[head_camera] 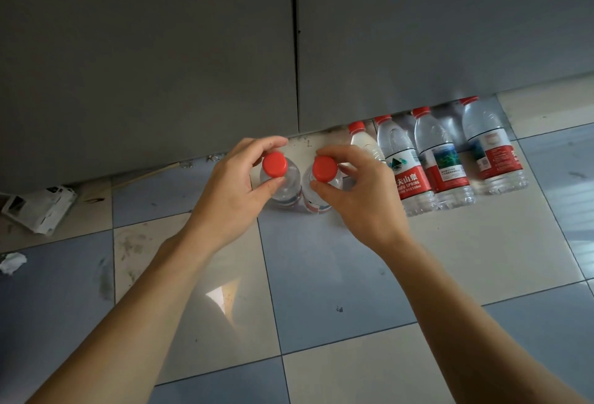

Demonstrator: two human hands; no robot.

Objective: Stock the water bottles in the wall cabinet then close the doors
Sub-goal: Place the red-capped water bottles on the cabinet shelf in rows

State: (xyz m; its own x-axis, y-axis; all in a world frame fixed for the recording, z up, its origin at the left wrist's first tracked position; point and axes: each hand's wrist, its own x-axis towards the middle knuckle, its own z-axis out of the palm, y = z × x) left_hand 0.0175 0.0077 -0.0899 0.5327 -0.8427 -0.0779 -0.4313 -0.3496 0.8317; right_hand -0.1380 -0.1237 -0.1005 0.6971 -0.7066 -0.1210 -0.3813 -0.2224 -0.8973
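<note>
Two clear water bottles with red caps stand upright on the tiled floor, side by side. My left hand (231, 185) pinches the neck of the left bottle (283, 180) just under its cap. My right hand (360, 191) pinches the neck of the right bottle (321, 183) the same way. Several more bottles (443, 159) with red-and-white labels stand in a row to the right, along the foot of the cabinet. The grey cabinet doors (193, 49) fill the upper view and are closed, with a dark seam between them.
The floor is of blue and cream tiles (321, 291). A crumpled printed carton (38, 207) lies at the left by the cabinet foot, and a white paper scrap (13, 262) sits at the left edge. Small debris lines the cabinet base.
</note>
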